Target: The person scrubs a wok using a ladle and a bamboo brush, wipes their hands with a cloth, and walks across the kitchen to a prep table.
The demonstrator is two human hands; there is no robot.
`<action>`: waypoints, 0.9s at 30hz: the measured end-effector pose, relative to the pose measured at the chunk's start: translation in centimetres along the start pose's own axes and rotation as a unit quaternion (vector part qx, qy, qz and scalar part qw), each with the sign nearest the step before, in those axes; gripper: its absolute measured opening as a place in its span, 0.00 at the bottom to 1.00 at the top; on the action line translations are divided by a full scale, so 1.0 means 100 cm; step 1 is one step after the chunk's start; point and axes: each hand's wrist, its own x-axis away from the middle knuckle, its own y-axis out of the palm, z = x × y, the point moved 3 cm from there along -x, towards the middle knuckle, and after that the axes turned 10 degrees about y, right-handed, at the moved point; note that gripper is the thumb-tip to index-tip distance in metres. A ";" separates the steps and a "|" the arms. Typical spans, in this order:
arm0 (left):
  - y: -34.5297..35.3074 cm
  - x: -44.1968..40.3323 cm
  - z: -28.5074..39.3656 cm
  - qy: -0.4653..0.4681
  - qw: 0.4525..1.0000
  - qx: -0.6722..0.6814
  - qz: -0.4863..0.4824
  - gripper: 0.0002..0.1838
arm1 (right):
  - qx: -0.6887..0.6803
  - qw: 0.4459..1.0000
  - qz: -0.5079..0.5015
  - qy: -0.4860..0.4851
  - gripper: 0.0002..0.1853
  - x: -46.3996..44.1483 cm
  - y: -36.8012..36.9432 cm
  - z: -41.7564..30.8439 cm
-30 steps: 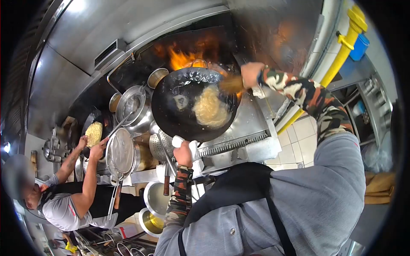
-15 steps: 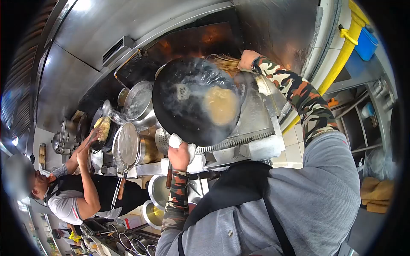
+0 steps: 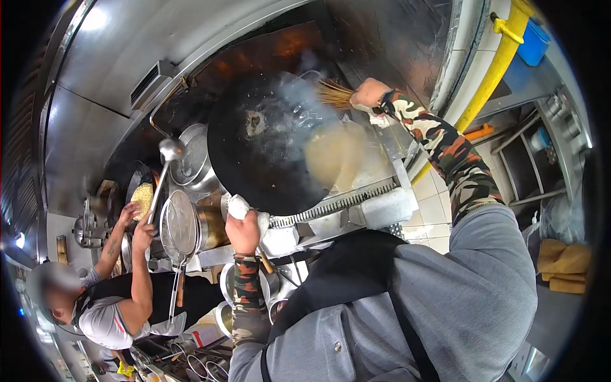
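Observation:
My left hand [image 3: 243,233] is closed round a folded white cloth [image 3: 239,206] at the near left rim of a large black wok [image 3: 254,165]. The wok is tilted to the right, and cloudy brownish water [image 3: 331,156] runs over that side onto the metal stove top [image 3: 372,162]. Steam rises from it. In my right hand [image 3: 370,95] is a bamboo wok brush [image 3: 335,94], its bristles pointing left near the far right rim. The wok's grip under the cloth is hidden.
Left of the wok stand a metal pot [image 3: 191,156] and a round mesh strainer [image 3: 178,223] over another pot. A co-worker [image 3: 137,286] at the far left holds a ladle [image 3: 170,150] near a pan of yellow food [image 3: 143,198]. A yellow pipe [image 3: 487,83] runs at right.
The wok has moved left and tipped to the right; its water now spills over the rim. My brush has come away from the wok slightly. The co-worker's ladle has risen.

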 end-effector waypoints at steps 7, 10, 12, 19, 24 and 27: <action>-0.014 -0.014 0.039 0.050 0.995 -0.067 -0.058 0.10 | -0.183 0.974 -0.113 0.063 0.25 0.052 0.019 0.032; -0.019 -0.016 0.057 0.076 0.989 -0.115 -0.062 0.12 | -0.211 0.972 -0.081 0.060 0.22 0.088 0.041 0.042; -0.026 -0.009 0.047 0.070 0.990 -0.102 -0.065 0.16 | -0.283 0.958 0.008 -0.037 0.23 0.094 0.078 0.071; -0.038 -0.002 0.010 0.025 0.996 -0.009 -0.080 0.14 | -0.380 0.919 -0.094 0.055 0.21 0.119 0.074 0.059; -0.019 -0.010 -0.067 -0.069 0.990 0.111 -0.057 0.09 | -0.201 0.977 0.067 -0.031 0.29 0.133 0.066 0.093; 0.009 0.012 -0.089 -0.242 0.956 0.164 0.017 0.11 | -0.107 0.987 0.107 -0.055 0.33 0.175 0.104 0.138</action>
